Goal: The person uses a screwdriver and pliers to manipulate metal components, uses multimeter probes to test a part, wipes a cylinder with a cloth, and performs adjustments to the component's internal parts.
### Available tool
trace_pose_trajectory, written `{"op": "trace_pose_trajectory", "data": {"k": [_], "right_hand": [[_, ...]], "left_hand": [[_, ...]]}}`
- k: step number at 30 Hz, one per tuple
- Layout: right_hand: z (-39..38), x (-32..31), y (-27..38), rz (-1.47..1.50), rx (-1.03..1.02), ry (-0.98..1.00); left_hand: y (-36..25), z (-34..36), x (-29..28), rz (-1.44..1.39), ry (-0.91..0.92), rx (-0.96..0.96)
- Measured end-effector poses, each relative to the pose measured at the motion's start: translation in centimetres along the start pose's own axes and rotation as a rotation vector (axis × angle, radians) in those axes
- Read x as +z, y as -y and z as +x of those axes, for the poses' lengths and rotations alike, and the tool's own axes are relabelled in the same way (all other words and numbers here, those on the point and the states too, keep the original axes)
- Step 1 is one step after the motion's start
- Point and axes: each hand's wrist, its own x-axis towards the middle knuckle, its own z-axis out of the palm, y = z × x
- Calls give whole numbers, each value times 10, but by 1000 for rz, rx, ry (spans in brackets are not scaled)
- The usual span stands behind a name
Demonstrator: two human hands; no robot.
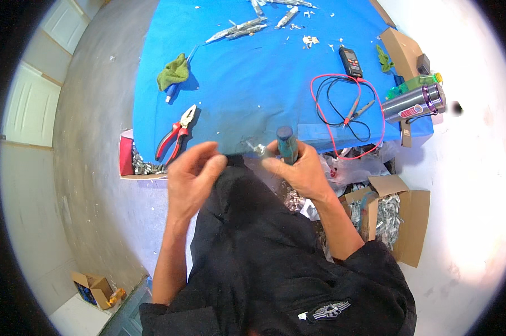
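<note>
We are gripping a dark teal tool handle (285, 147) in our right hand (304, 175), its rounded end pointing up between thumb and forefinger, just off the near edge of the blue-covered worktop (253, 73). At the fingertips of that same hand we are also keeping a small silvery metal piece (260, 149), which is blurring too much for us to tell its exact shape. Our left hand (192, 176) is facing it from the other side, its grip released: the fingers are curling loosely and the thumb is standing apart from the forefinger. Just beyond the left hand, red-and-black combination pliers (176, 134) are lying on the worktop with their nose pointing away from us, and farther on an olive-green cloth (173, 73) is wrapping a slim tool. Silvery strips (243, 28) are lying at the far side. To the right, a black handheld meter (351, 61) is resting with its red and black test leads (354, 108) looping toward us, and a grey flask (409, 105) is lying beside a green bottle (418, 84). Below the worktop, a red-sided box (126, 155) is holding small metal parts at left, and an open cardboard box (412, 224) is holding silvery scraps at right.
</note>
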Motion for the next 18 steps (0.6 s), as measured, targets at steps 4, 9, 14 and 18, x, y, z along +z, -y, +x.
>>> {"op": "trace_pose_trajectory", "data": {"k": [4,9,14,18], "right_hand": [[-15,12,14,-55,-47,93],[-24,20,19,-86,-72,128],[-26,21,14,-127,-122,174],[-28,25,2,-107,-256,133]], "left_hand": [[-19,-18,18,-174,136,-67],[-18,-30,18,-222,86,-115],[-12,-34,13,-121,82,-85],[-6,-39,16,-83,44,-29]]}}
